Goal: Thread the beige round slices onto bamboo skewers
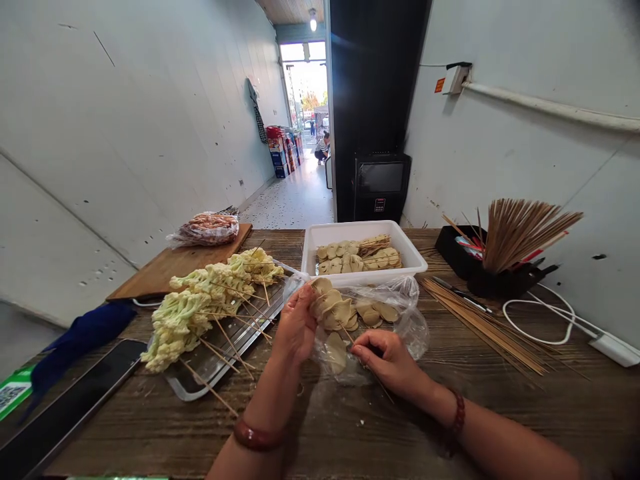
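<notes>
My left hand is closed at the fingertips on pale, flat round slices of food. In my right hand, thumb and fingers pinch a thin bamboo skewer, whose tip points up toward the slices. Whether the tip has pierced them I cannot tell. Beneath both hands a clear plastic bag lies spread on the table, with more loose slices on it. Just beyond, a white plastic tub holds several skewers threaded with the same slices.
Skewered cauliflower fills a metal tray at left. Behind it, a bagged bundle sits on a cutting board. Bare skewers lie at right beside a black holder with more skewers and a white cable.
</notes>
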`<state>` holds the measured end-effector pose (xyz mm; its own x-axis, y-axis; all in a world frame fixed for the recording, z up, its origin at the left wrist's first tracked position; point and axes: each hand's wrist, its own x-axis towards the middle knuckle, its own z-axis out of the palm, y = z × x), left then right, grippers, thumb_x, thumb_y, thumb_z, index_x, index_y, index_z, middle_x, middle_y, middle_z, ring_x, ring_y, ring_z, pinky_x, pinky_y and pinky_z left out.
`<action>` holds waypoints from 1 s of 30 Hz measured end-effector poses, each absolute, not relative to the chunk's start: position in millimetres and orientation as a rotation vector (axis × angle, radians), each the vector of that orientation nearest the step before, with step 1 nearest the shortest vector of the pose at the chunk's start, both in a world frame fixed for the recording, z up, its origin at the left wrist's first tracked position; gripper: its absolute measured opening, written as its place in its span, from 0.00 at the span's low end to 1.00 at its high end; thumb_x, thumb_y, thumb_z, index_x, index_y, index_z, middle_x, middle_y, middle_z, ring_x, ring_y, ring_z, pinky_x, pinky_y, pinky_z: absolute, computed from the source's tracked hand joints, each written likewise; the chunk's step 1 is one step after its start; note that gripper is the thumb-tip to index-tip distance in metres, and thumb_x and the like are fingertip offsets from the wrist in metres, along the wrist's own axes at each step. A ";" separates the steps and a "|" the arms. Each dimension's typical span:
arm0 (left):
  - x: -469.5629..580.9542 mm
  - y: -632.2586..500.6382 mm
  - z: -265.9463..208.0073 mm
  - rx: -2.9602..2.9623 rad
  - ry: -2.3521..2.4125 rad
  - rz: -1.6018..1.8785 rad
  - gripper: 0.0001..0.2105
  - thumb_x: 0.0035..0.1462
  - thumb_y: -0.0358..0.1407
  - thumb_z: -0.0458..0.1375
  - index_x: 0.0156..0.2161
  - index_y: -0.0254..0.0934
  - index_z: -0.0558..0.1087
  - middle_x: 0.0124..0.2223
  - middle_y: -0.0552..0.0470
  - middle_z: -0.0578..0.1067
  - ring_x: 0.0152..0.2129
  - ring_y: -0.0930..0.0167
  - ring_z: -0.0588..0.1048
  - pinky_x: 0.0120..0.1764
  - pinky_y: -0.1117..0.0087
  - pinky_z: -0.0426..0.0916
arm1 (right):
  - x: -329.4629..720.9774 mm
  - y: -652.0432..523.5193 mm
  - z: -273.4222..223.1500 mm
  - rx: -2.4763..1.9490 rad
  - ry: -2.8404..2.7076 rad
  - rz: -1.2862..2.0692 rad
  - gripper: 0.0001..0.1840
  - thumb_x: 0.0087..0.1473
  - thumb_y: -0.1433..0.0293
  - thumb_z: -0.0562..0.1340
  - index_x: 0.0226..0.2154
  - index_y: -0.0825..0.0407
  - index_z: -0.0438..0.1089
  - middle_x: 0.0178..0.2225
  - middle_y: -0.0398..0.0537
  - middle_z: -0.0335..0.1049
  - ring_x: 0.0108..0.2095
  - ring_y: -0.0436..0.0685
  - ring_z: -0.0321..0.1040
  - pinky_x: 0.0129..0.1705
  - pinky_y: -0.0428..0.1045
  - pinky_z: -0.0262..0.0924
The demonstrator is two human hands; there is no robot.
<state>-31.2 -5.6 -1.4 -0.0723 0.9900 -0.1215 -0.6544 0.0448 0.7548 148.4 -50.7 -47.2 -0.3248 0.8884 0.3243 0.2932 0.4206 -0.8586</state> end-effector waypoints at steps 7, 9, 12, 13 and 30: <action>-43.9 0.9 -8.5 0.538 0.829 1.505 0.12 0.42 0.34 0.72 0.32 0.32 0.78 0.29 0.51 0.80 0.23 0.74 0.76 0.27 0.75 0.71 | 149.9 -50.3 -49.0 -1.008 -1.886 0.877 0.11 0.57 0.71 0.60 0.25 0.54 0.73 0.24 0.45 0.74 0.26 0.52 0.68 0.30 0.46 0.58; -44.1 2.5 -10.6 0.531 0.833 1.518 0.12 0.41 0.33 0.73 0.32 0.31 0.78 0.29 0.50 0.80 0.23 0.73 0.76 0.27 0.75 0.71 | 150.3 -50.1 -49.9 -1.007 -1.894 0.875 0.11 0.57 0.71 0.61 0.25 0.54 0.73 0.24 0.45 0.74 0.26 0.52 0.68 0.30 0.46 0.59; -42.8 4.1 -12.3 0.529 0.854 1.540 0.12 0.41 0.32 0.73 0.31 0.30 0.78 0.29 0.48 0.80 0.23 0.73 0.77 0.28 0.75 0.71 | 150.5 -50.0 -50.3 -1.008 -1.905 0.866 0.10 0.57 0.71 0.61 0.26 0.54 0.73 0.24 0.46 0.74 0.26 0.52 0.68 0.31 0.46 0.59; -42.0 4.4 -12.5 0.532 0.861 1.550 0.12 0.41 0.32 0.73 0.31 0.30 0.78 0.29 0.49 0.80 0.23 0.73 0.77 0.27 0.75 0.71 | 150.5 -50.1 -50.0 -1.010 -1.905 0.862 0.10 0.57 0.71 0.61 0.26 0.54 0.73 0.25 0.46 0.74 0.26 0.52 0.68 0.31 0.46 0.59; -32.7 -2.3 -4.1 0.611 0.769 1.395 0.14 0.47 0.37 0.70 0.40 0.34 0.77 0.36 0.48 0.81 0.29 0.70 0.79 0.32 0.72 0.75 | 149.8 -49.6 -41.3 -1.018 -1.806 0.857 0.11 0.57 0.71 0.61 0.25 0.54 0.72 0.23 0.45 0.73 0.25 0.51 0.66 0.29 0.45 0.58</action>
<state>-32.7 -2.3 -4.1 0.0105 0.9934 -0.1143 -0.6274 0.0956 0.7728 149.8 -49.6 -41.3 -0.2889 0.8916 0.3487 0.2939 0.4292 -0.8540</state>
